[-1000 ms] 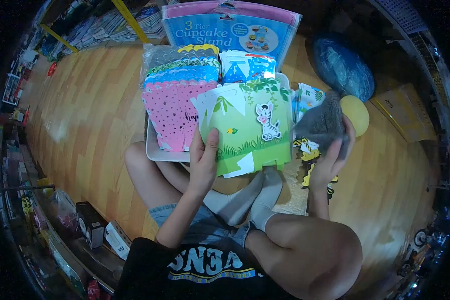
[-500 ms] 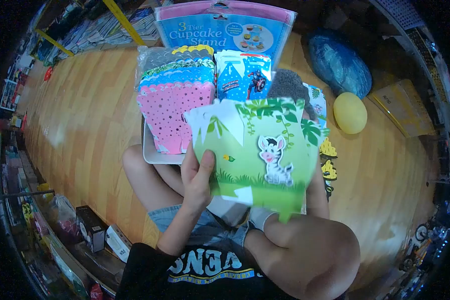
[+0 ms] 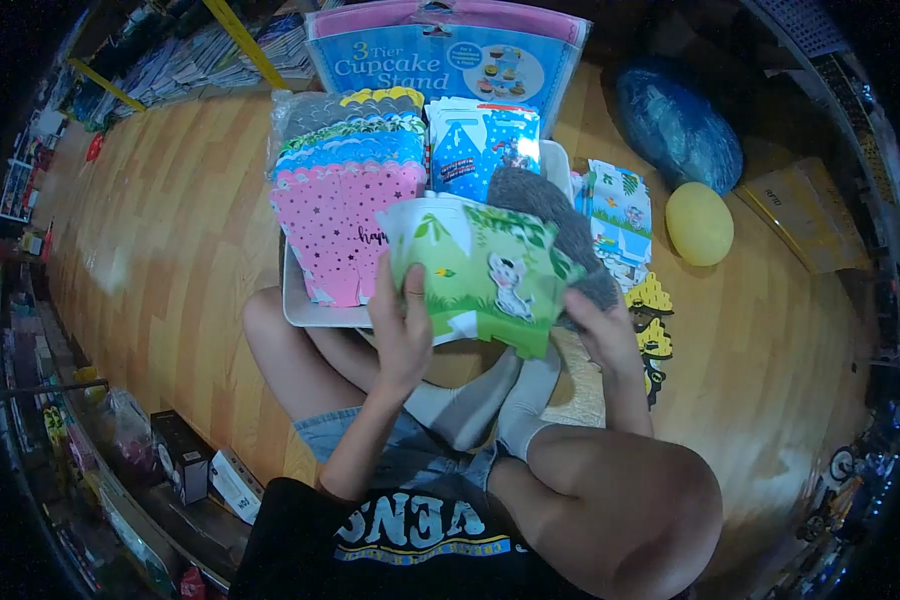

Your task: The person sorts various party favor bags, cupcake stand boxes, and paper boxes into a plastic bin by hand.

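Observation:
A stack of green jungle cards with a zebra (image 3: 470, 268) is held up over my lap. My left hand (image 3: 402, 318) grips its left edge, thumb in front. At the lower right edge, my right hand (image 3: 602, 325) closes on the stack. A dark grey fuzzy item (image 3: 545, 200) lies just behind the cards, near my right hand. Beyond them, a white tray (image 3: 295, 290) holds pink starred cards (image 3: 340, 225) at the left and blue superhero cards (image 3: 480, 140) at the right.
A cupcake stand package (image 3: 430, 65) stands behind the tray. To the right are more printed cards (image 3: 620, 215), yellow and black cutouts (image 3: 652, 330), a yellow balloon (image 3: 699, 224), a blue plastic bag (image 3: 680, 125) and a cardboard box (image 3: 805, 215).
The green stack has moved slightly left and away from me and looks more bent. My right hand, hidden before behind the cards, now shows at their right edge.

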Action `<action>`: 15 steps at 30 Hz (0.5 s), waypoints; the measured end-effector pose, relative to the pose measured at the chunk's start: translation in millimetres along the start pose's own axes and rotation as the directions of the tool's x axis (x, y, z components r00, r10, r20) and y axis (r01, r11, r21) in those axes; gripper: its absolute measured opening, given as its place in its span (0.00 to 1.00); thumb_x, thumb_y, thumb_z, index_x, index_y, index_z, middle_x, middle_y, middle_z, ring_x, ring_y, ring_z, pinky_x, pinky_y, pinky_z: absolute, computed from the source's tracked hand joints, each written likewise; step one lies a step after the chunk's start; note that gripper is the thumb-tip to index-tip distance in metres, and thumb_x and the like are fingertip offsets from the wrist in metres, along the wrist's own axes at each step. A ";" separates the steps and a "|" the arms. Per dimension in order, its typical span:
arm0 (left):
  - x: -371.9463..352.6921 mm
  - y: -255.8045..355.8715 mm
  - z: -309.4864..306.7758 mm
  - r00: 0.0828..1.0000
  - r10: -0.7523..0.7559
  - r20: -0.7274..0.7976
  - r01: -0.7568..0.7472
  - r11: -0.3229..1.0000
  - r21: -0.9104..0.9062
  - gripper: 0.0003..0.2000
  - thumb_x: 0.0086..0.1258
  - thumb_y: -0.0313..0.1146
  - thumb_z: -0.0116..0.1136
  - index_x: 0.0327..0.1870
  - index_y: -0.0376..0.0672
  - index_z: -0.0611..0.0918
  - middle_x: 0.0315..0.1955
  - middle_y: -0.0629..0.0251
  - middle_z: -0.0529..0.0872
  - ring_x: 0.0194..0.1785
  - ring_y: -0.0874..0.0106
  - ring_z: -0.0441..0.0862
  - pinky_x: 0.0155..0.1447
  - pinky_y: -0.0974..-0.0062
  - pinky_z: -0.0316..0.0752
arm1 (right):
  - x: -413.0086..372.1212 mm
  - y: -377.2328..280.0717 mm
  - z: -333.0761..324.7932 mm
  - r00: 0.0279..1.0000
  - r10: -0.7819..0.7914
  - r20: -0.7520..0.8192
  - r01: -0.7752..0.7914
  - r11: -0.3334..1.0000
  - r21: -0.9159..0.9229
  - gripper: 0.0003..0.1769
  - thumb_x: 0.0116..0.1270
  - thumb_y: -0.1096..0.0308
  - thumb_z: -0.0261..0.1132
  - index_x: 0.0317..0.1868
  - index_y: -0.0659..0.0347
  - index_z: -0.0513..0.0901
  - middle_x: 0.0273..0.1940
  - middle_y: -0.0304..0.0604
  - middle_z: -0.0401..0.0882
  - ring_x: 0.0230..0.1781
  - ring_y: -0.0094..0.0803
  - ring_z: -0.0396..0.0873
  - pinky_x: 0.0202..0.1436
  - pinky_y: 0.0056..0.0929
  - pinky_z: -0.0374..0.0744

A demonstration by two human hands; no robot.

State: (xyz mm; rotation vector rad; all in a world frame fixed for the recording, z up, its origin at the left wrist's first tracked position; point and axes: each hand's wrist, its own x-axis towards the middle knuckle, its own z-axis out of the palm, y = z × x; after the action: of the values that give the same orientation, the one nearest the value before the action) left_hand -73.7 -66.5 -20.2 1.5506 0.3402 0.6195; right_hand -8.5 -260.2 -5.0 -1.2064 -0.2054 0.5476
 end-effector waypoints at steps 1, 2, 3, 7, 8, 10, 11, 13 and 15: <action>1.0 5.9 -0.7 0.998 -0.041 -0.042 0.040 0.999 -0.024 0.12 0.70 0.29 0.45 0.49 0.30 0.69 0.31 0.64 0.77 0.33 0.79 0.74 0.36 0.81 0.70 | 5.6 -8.5 8.0 1.000 0.002 0.023 0.003 0.974 -0.228 0.32 0.55 0.72 0.66 0.59 0.65 0.62 0.50 0.43 0.72 0.50 0.26 0.71 0.54 0.26 0.69; 0.3 10.1 -1.8 0.998 -0.045 -0.036 0.044 0.999 -0.025 0.12 0.70 0.29 0.45 0.49 0.30 0.69 0.31 0.64 0.77 0.33 0.79 0.74 0.36 0.81 0.70 | 6.2 -4.4 12.9 1.000 0.003 0.016 0.000 0.974 -0.228 0.32 0.55 0.72 0.66 0.59 0.65 0.62 0.50 0.43 0.72 0.50 0.26 0.71 0.54 0.26 0.69; -1.7 13.5 -3.6 0.999 -0.048 -0.019 0.047 0.998 -0.051 0.12 0.70 0.29 0.45 0.48 0.31 0.69 0.32 0.64 0.78 0.34 0.79 0.74 0.37 0.81 0.71 | 7.1 1.7 17.4 0.999 0.014 -0.034 -0.022 0.971 -0.238 0.31 0.55 0.72 0.66 0.58 0.66 0.63 0.49 0.43 0.73 0.49 0.26 0.71 0.53 0.27 0.69; -1.8 20.3 -11.8 0.966 -0.226 0.127 0.250 0.942 -0.225 0.13 0.69 0.30 0.46 0.50 0.32 0.71 0.38 0.63 0.78 0.40 0.80 0.75 0.42 0.82 0.71 | 13.3 14.9 26.9 0.987 0.005 -0.160 -0.015 0.998 -0.064 0.27 0.53 0.73 0.68 0.54 0.66 0.68 0.46 0.42 0.75 0.45 0.27 0.74 0.51 0.27 0.71; -2.2 20.6 -13.0 0.967 -0.222 0.122 0.245 0.943 -0.224 0.13 0.69 0.30 0.46 0.50 0.32 0.71 0.38 0.63 0.78 0.40 0.80 0.75 0.42 0.82 0.71 | 14.1 14.5 25.5 0.983 -0.002 -0.186 0.001 1.000 -0.005 0.27 0.53 0.73 0.68 0.53 0.66 0.69 0.45 0.42 0.76 0.45 0.27 0.74 0.51 0.27 0.72; -3.5 20.4 -11.3 0.955 -0.235 0.179 0.292 0.849 -0.440 0.14 0.69 0.31 0.48 0.51 0.33 0.71 0.41 0.63 0.79 0.42 0.80 0.76 0.44 0.83 0.71 | 14.7 9.8 25.2 0.976 -0.082 -0.202 0.063 0.993 -0.098 0.27 0.53 0.74 0.67 0.53 0.66 0.69 0.45 0.42 0.76 0.45 0.28 0.74 0.50 0.27 0.72; -3.6 22.0 -9.8 0.955 -0.233 0.183 0.292 0.848 -0.443 0.14 0.69 0.31 0.48 0.51 0.33 0.71 0.41 0.63 0.79 0.42 0.80 0.76 0.44 0.83 0.71 | 14.5 7.7 24.5 0.962 -0.167 -0.214 0.135 0.979 -0.155 0.27 0.53 0.75 0.67 0.53 0.66 0.68 0.45 0.42 0.76 0.45 0.28 0.74 0.50 0.27 0.72; -4.5 26.4 -8.7 0.963 -0.225 0.150 0.271 0.808 -0.523 0.16 0.68 0.33 0.49 0.53 0.33 0.70 0.41 0.65 0.79 0.41 0.81 0.76 0.44 0.83 0.71 | 13.8 1.5 25.5 0.938 -0.280 -0.205 0.236 0.948 -0.213 0.27 0.54 0.75 0.67 0.54 0.66 0.68 0.46 0.43 0.75 0.46 0.28 0.74 0.51 0.27 0.71; -4.7 27.9 -12.6 0.964 -0.220 0.147 0.264 0.822 -0.504 0.16 0.68 0.33 0.50 0.52 0.33 0.71 0.41 0.64 0.79 0.41 0.80 0.76 0.45 0.82 0.72 | 14.4 1.2 20.5 0.903 -0.345 -0.256 0.279 0.924 -0.261 0.27 0.54 0.74 0.66 0.54 0.67 0.67 0.47 0.44 0.74 0.47 0.28 0.73 0.52 0.27 0.71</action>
State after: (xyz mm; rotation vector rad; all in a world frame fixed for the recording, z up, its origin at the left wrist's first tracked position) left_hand -89.0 -61.3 6.2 0.9831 0.2725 0.3993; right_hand -5.4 -235.7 -0.8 -1.4204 -0.2016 0.0549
